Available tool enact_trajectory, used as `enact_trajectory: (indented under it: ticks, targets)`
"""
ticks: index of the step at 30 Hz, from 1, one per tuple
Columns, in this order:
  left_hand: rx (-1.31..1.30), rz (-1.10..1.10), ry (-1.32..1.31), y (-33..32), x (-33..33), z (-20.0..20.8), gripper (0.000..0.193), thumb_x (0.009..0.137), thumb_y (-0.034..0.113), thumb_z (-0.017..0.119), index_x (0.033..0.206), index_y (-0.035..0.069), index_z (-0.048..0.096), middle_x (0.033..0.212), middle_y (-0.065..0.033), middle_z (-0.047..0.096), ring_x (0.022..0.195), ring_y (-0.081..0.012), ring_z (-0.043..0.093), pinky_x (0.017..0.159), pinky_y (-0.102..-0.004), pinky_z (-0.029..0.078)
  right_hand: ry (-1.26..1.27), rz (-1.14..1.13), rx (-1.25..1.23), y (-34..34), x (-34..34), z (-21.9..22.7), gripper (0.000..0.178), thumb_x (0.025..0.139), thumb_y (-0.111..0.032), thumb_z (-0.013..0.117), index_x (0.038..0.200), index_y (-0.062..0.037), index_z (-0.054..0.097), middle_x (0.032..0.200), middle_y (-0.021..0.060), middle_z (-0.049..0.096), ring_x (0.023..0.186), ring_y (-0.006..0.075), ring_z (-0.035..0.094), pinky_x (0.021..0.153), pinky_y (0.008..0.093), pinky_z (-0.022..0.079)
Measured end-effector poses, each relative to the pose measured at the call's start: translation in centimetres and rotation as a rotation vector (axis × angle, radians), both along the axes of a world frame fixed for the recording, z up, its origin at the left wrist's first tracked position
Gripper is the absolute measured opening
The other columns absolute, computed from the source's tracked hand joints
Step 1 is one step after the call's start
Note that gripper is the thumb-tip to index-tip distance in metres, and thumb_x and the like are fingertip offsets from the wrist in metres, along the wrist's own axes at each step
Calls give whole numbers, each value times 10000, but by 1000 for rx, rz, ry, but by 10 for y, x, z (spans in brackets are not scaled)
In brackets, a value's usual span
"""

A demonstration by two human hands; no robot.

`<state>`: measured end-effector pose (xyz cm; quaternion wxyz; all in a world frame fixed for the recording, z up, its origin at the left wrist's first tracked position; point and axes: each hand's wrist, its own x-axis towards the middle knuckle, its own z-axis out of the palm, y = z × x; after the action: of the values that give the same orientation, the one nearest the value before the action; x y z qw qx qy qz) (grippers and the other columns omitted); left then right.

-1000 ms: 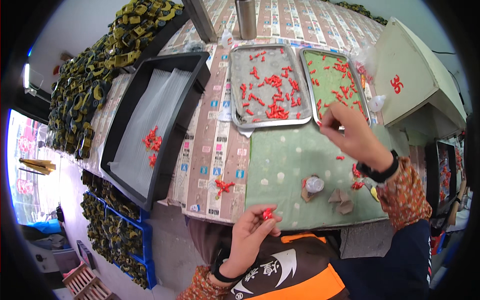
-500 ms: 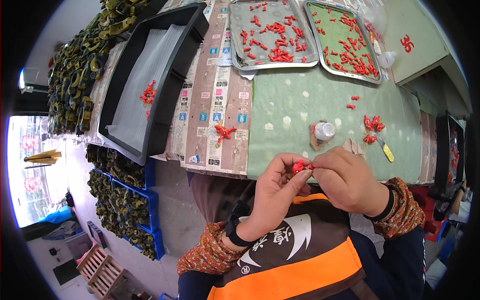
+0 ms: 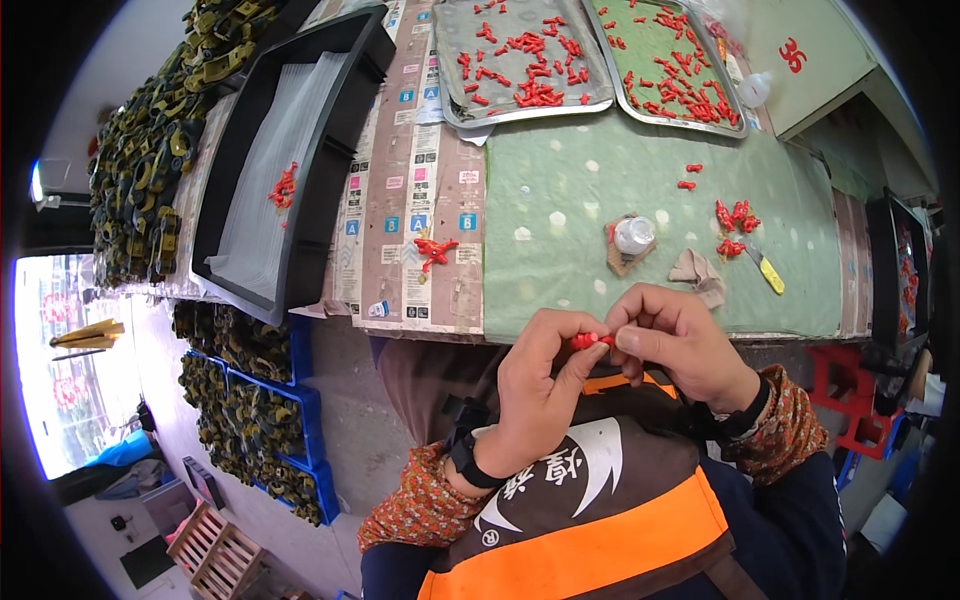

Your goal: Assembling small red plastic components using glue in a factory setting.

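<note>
Just past the table's near edge, my left hand (image 3: pixel 545 375) pinches a small red plastic piece (image 3: pixel 584 342) between thumb and fingers. My right hand (image 3: pixel 670 340) meets it from the other side, thumb and fingertips closed at the piece's right end, where a bit of red shows. Its fingers partly cover that end. Beyond the hands, a small clear jar (image 3: pixel 634 236) stands on a scrap of brown card (image 3: pixel 617 262). A crumpled beige cloth (image 3: pixel 700 275) lies near my right hand. Farther right are a yellow-handled knife (image 3: pixel 769 275) and a cluster of red pieces (image 3: pixel 735 217).
Two metal trays (image 3: pixel 520 118) (image 3: pixel 690 127) of red pieces sit at the back. On the left stands a long black bin (image 3: pixel 330 165) lined with white sheeting. A red piece (image 3: pixel 435 252) lies on the patterned covering. Blue crates (image 3: pixel 315 420) hold dark green-yellow parts.
My right hand has turned and its fingers have opened out somewhat, showing the thumb. The red piece now lies more sideways between the hands. The whole view has shifted slightly.
</note>
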<state>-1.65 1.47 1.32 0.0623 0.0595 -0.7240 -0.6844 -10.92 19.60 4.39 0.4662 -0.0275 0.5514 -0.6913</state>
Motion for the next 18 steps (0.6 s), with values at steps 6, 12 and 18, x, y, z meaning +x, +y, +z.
enact_trajectory:
  ticks: [6,12,18]
  targets:
    - [-132,-79,89,-3,-2,3,202,981,-2,643,1179,27,613,1010,-28,646,846,-65,571,774,-209,474,-39,-61,12,0,6,0,123,970,-92,664,1059,-17,625,853,22,664,695,75,625,642,227,528]
    - [414,-86,-401,-10,2,10,271,1035,80,576,1300,25,582,1119,-66,658,868,-72,588,796,-250,546,597,-227,267,10,-14,2,59,943,-4,627,1000,-17,619,824,3,627,674,61,578,611,236,482]
    - [560,-75,-373,-12,6,5,362,1057,87,515,1412,19,513,1217,-112,641,938,-114,638,865,-294,586,1208,-276,556,6,-38,-2,97,882,61,640,955,5,610,838,85,610,660,166,590,619,308,464]
